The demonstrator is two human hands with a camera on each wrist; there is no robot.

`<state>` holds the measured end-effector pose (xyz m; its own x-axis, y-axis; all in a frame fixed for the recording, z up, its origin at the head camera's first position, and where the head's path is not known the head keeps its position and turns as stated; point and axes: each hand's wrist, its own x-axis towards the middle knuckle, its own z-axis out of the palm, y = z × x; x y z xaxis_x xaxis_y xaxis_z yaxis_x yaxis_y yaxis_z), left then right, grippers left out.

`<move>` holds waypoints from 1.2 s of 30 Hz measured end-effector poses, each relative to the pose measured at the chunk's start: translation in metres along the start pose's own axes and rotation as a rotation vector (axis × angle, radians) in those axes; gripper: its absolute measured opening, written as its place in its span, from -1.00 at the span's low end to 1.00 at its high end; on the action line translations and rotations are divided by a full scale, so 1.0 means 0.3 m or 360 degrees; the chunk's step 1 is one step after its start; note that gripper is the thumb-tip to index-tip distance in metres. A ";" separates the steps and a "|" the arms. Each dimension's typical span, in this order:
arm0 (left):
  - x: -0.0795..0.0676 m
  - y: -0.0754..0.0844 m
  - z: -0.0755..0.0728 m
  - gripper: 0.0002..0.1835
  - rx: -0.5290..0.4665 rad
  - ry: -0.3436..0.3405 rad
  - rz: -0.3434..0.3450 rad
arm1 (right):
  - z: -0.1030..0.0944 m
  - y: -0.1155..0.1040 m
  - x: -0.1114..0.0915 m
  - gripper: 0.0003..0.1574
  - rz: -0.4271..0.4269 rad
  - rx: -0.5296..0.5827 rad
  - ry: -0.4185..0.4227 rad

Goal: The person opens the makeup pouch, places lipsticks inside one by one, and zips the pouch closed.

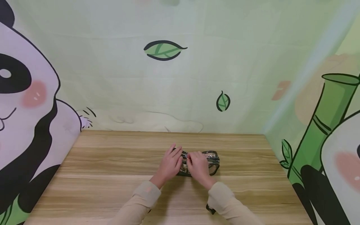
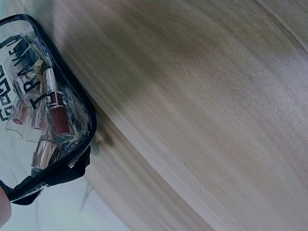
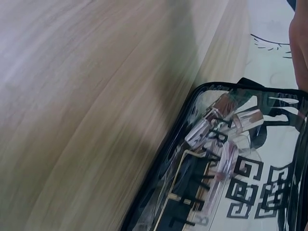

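Observation:
A clear pouch with black trim (image 1: 214, 168) and printed lettering lies on the table in the head view. My left hand (image 1: 169, 164) holds its left end, fingers on the far side and thumb nearer. Beside it, the curled fingers of my right hand (image 1: 198, 165) pinch the pouch's upper edge; what lies under the fingertips is hidden. Through the clear wall show a dark red lipstick tube (image 2: 59, 118) and several other clear or shiny tubes. In the right wrist view a flat black case with gold edging (image 3: 180, 192) lies inside too.
The wood-grain table (image 1: 112, 156) reaches back to a pale green cloth backdrop (image 1: 112, 78) printed with leaves, pandas and bamboo. A small black object (image 1: 211, 209) shows below the right cuff.

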<state>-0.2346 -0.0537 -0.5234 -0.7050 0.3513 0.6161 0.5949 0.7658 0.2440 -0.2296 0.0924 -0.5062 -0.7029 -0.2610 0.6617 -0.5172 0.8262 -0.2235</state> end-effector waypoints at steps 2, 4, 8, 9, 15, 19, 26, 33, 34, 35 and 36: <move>0.000 -0.001 0.001 -0.66 0.0000 0.0024 0.0025 | 0.007 -0.008 0.002 -0.90 0.0008 0.0012 0.0007; 0.001 -0.002 0.000 -0.66 0.0003 0.0039 0.0041 | 0.012 -0.017 0.005 -0.90 0.0017 0.0023 0.0017; -0.001 -0.002 -0.007 -0.65 -0.0027 0.0019 0.0011 | 0.016 -0.030 0.012 -0.88 0.0021 0.0041 0.0045; -0.002 -0.003 -0.009 -0.65 -0.0044 0.0012 -0.0001 | 0.017 -0.032 0.013 -0.88 0.0023 0.0045 0.0049; -0.005 -0.006 -0.013 -0.64 -0.0043 -0.0003 -0.0013 | 0.020 -0.037 0.018 -0.89 0.0048 0.0053 0.0050; -0.005 -0.006 -0.014 -0.63 0.0022 -0.0059 0.0000 | 0.015 -0.031 0.016 -0.87 0.0068 0.0079 0.0058; -0.009 -0.004 -0.019 -0.62 0.0050 -0.0137 -0.0009 | -0.009 -0.014 0.012 -0.88 0.0164 0.0119 0.0024; -0.009 -0.003 -0.027 -0.61 0.0071 -0.0159 -0.0012 | -0.030 0.003 0.016 -0.92 0.0222 0.0046 -0.0077; -0.009 -0.004 -0.028 -0.61 0.0063 -0.0170 -0.0014 | -0.032 0.006 0.016 -0.91 0.0223 0.0040 -0.0085; -0.009 -0.005 -0.030 -0.61 0.0059 -0.0183 -0.0016 | -0.035 0.009 0.016 -0.91 0.0221 0.0037 -0.0091; -0.009 -0.006 -0.031 -0.60 0.0052 -0.0196 -0.0020 | -0.037 0.012 0.016 -0.91 0.0219 0.0030 -0.0101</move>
<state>-0.2300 -0.0610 -0.5186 -0.7556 0.4039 0.5158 0.5745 0.7868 0.2255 -0.2294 0.0997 -0.4957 -0.7971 -0.1774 0.5772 -0.4224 0.8470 -0.3229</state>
